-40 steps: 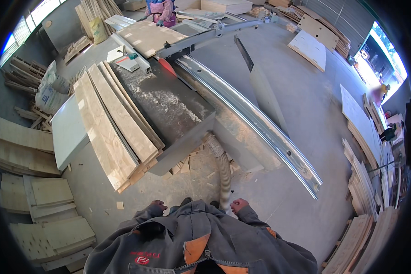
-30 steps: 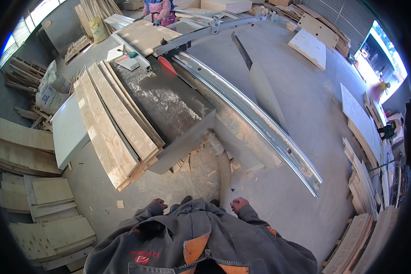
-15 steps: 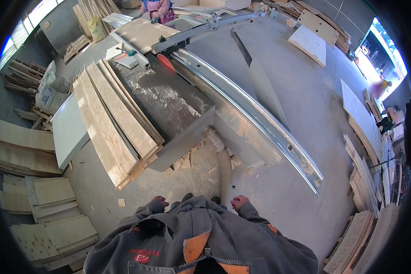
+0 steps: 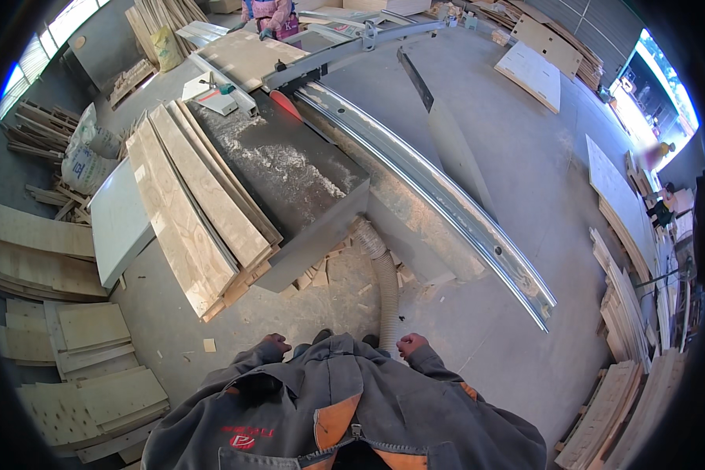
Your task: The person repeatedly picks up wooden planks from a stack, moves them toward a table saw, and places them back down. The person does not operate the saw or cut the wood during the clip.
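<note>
Both hands hang low in front of my body, beyond the hem of my grey jacket. My left hand (image 4: 276,343) has its fingers curled in, with nothing visible in them. My right hand (image 4: 410,345) is curled the same way beside a ribbed hose (image 4: 387,301). Neither touches the panel saw (image 4: 290,168) ahead, whose dark tabletop is dusted with sawdust. Strips of plywood (image 4: 186,223) lie stacked along the saw's left side. A red blade guard (image 4: 285,105) stands farther back, next to a long metal sliding rail (image 4: 446,205).
Offcuts (image 4: 319,274) lie under the saw. Plywood stacks (image 4: 94,329) stand at left, more boards (image 4: 623,294) at right. A pale panel (image 4: 120,219) leans near a white sack (image 4: 88,160). A co-worker (image 4: 270,17) is at the saw's far end; other people are at far right.
</note>
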`<act>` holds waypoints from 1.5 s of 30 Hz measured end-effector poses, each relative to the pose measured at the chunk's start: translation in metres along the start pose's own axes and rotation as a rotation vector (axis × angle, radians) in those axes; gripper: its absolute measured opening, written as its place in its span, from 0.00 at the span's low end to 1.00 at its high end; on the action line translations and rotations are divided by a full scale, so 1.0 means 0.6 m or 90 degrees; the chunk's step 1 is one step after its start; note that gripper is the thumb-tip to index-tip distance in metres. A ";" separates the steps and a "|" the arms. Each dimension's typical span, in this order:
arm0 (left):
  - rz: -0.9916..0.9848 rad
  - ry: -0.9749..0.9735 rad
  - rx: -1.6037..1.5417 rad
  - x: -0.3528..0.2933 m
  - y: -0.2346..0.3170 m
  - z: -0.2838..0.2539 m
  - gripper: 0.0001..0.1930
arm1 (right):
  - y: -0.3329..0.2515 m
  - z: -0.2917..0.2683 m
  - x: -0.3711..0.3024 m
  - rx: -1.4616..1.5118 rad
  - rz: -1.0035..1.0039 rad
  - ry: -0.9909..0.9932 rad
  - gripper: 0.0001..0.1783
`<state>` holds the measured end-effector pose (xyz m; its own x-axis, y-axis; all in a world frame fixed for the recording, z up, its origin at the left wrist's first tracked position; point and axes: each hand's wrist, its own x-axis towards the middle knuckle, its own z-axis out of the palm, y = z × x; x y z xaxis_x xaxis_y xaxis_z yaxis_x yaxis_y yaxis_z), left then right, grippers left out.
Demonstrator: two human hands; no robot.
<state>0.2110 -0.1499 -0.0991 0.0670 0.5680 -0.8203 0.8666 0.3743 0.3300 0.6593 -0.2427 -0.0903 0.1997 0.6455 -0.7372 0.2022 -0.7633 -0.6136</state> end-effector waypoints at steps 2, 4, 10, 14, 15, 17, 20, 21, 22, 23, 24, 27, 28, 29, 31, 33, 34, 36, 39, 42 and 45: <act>-0.006 -0.003 -0.005 -0.009 0.007 -0.005 0.30 | 0.001 0.001 0.000 0.001 -0.003 0.000 0.17; -0.025 0.012 -0.018 -0.004 0.003 -0.004 0.30 | 0.003 0.003 0.001 0.004 -0.007 -0.002 0.17; -0.039 0.030 -0.022 -0.010 0.012 -0.006 0.30 | 0.010 0.005 0.003 0.008 -0.003 0.005 0.17; -0.043 0.026 -0.044 -0.010 0.012 -0.009 0.30 | 0.014 0.009 0.004 0.015 -0.007 0.011 0.17; -0.035 0.029 -0.034 -0.006 0.006 -0.007 0.30 | 0.012 0.009 0.003 0.015 -0.006 0.011 0.17; -0.019 0.034 -0.014 0.003 -0.001 -0.004 0.30 | 0.012 0.011 0.003 0.022 -0.005 0.014 0.17; -0.011 0.020 -0.002 0.010 -0.003 -0.006 0.30 | 0.011 0.011 0.003 0.022 -0.002 0.018 0.17; 0.025 0.002 0.014 0.018 -0.016 -0.003 0.30 | 0.010 0.012 0.002 0.020 -0.001 0.017 0.17; 0.057 -0.013 0.031 0.038 -0.053 0.006 0.30 | 0.006 0.014 0.001 0.018 -0.001 0.009 0.17; 0.093 -0.029 0.047 0.051 -0.072 0.011 0.30 | 0.006 0.016 0.004 0.017 0.000 0.005 0.17; 0.058 -0.013 0.029 0.044 -0.051 0.006 0.30 | 0.010 0.015 0.007 0.015 0.003 0.009 0.17; -0.019 0.021 -0.010 -0.013 0.025 -0.023 0.31 | 0.002 0.014 0.000 0.017 0.013 0.017 0.16; -0.022 0.024 -0.013 -0.017 0.027 -0.024 0.31 | -0.001 0.014 -0.001 0.017 0.013 0.017 0.16; -0.024 0.026 -0.016 -0.020 0.028 -0.026 0.31 | -0.003 0.015 -0.003 0.018 0.012 0.017 0.16; -0.028 0.025 -0.023 -0.011 0.018 -0.023 0.31 | -0.007 0.015 -0.006 0.021 0.010 0.019 0.16; -0.028 0.024 -0.024 0.002 0.003 -0.018 0.31 | -0.010 0.017 -0.008 0.023 0.008 0.020 0.16; -0.025 0.025 -0.020 0.008 -0.004 -0.016 0.31 | -0.009 0.017 -0.008 0.020 0.006 0.019 0.16; -0.018 0.028 -0.007 0.011 -0.005 -0.016 0.31 | -0.007 0.017 -0.006 0.014 0.001 0.018 0.16; -0.005 0.031 0.019 0.012 -0.004 -0.018 0.31 | -0.008 0.018 -0.007 0.021 0.013 0.020 0.16; 0.000 0.027 0.025 0.008 0.002 -0.021 0.31 | -0.008 0.018 -0.006 0.016 0.011 0.019 0.16; -0.010 0.017 0.015 0.008 0.004 -0.022 0.32 | -0.007 0.019 -0.004 0.016 0.016 0.019 0.16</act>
<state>0.2066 -0.1367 -0.0961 0.0396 0.5817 -0.8124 0.8788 0.3667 0.3054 0.6469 -0.2413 -0.0891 0.2333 0.6264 -0.7438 0.1730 -0.7794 -0.6021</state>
